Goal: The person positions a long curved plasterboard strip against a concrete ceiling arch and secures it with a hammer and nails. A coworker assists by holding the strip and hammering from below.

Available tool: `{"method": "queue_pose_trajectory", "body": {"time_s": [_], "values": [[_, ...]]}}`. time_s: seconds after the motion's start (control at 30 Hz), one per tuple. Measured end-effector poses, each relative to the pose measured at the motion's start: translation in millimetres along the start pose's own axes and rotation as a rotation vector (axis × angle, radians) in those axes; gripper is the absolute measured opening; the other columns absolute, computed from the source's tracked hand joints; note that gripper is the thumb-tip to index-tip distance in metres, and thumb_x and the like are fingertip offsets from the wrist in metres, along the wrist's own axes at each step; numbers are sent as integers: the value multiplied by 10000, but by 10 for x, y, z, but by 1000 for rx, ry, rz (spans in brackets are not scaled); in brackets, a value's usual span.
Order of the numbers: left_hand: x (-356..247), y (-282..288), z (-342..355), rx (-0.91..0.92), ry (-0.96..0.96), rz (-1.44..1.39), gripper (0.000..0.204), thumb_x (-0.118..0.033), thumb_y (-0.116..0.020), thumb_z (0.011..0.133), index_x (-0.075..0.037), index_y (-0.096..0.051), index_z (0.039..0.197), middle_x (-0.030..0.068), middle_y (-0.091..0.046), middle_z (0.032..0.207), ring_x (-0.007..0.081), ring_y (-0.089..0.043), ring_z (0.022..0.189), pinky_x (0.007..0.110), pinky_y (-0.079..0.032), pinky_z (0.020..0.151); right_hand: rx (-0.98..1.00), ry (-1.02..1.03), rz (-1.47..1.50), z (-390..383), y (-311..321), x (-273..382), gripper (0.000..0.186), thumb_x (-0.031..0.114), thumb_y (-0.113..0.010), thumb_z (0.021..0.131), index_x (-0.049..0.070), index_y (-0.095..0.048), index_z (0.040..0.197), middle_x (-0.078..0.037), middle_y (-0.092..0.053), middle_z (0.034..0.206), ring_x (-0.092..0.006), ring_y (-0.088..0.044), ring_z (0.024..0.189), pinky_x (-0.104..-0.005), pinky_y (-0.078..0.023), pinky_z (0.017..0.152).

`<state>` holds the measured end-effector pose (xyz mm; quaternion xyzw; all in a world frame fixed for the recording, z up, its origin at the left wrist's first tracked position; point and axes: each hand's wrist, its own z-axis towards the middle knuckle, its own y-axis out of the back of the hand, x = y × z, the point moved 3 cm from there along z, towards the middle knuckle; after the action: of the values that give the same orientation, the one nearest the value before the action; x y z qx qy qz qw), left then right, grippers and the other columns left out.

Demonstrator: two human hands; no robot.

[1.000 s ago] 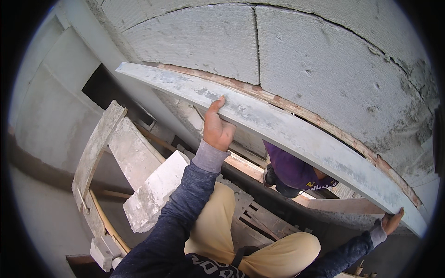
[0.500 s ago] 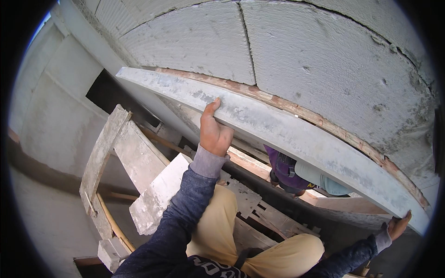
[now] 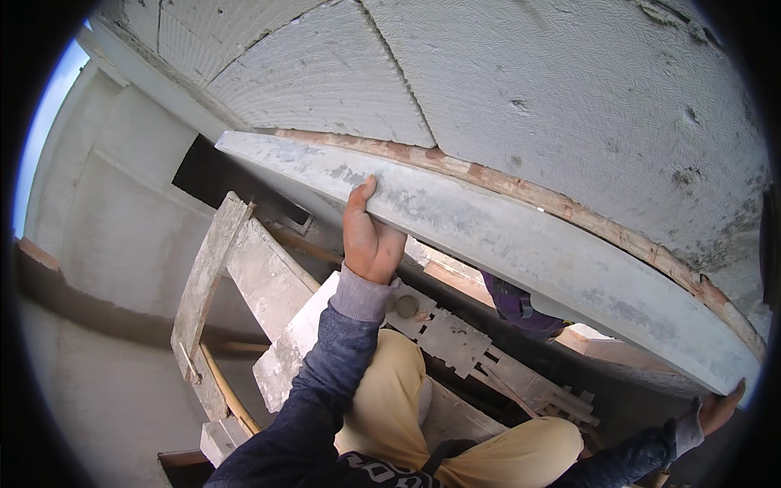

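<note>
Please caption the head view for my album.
Left hand and right hand hold a long pale board beside a block wall.

I count two hands [image 3: 373, 246], both mine, two dark blue sleeves [image 3: 338, 350] and two trouser knees [image 3: 553, 442]. I also see one long grey board [image 3: 521, 237], one reddish wooden strip [image 3: 504, 185], one large pale block [image 3: 283, 363] and one other person [image 3: 517, 307].

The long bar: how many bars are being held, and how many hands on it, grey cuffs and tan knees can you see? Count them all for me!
Held bar: 1
Hands on it: 2, left hand and right hand
Grey cuffs: 2, left cuff and right cuff
Tan knees: 2, left knee and right knee
Total: 7
</note>
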<state>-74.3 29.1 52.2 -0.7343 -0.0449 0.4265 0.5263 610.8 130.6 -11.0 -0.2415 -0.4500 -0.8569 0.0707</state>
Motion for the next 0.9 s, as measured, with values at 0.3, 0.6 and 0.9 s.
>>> {"method": "queue_pose_trajectory", "body": {"time_s": [0.3,0.6,0.9], "values": [[69,-137,-177,131,84,-108,401,-269,-543,910,-53,-459,1237,121,-500,1270,279,-443,1199,460,-314,1044,-154,-240,369,3,-41,76,458,134,-604,820,-51,-470,1217,-139,-578,1133,-236,-567,1025,-324,-450,871],[260,-204,-206,73,163,-66,349,-134,-552,895,-39,-461,1218,122,-497,1257,278,-454,1186,456,-320,1050,-223,-703,1286,96,-137,344,383,210,-570,864,-107,-510,1070,-125,-589,1008,-226,-595,895,-337,-486,768],[180,-173,-167,74,189,-62,309,-98,-561,872,-31,-484,1163,116,-521,1206,272,-480,1149,453,-349,1026,-288,-660,1235,-13,97,901,418,174,-563,850,-167,-470,1072,-177,-572,1040,-265,-602,904,-367,-506,754]]}}
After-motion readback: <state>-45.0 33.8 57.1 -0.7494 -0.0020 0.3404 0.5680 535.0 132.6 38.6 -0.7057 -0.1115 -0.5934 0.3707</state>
